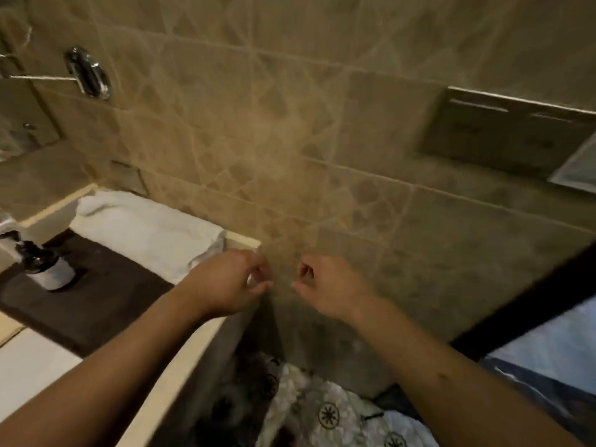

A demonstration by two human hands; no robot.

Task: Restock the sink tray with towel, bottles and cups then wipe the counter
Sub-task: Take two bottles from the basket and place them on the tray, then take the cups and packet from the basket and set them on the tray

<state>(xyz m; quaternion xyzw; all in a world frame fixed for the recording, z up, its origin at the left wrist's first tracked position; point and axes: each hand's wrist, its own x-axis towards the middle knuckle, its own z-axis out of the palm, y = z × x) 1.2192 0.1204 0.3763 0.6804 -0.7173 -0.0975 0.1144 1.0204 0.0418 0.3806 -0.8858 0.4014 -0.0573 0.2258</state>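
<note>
Left hand (pixel 225 282): held over the right end of the bench (pixel 200 346), fingers curled loosely inward, thumb and forefinger nearly met; whether anything thin is pinched cannot be told from the blurred view.

Right hand (pixel 329 285): held beside the left, a small gap kept between them, in front of the tiled wall (pixel 322 140); fingers likewise curled, nothing seen in its grip.

Towel (pixel 145 230): white, folded, laid flat at the back of the bench against the wall, just beyond the left hand.

Mat (pixel 96 301): dark, spread on the bench, its far edge met by the towel.

Bottle (pixel 45 266): dark top, pale label, stood on the mat at the left, well apart from both hands.

Patterned cloth (pixel 322 411): seen below, between the forearms.
</note>
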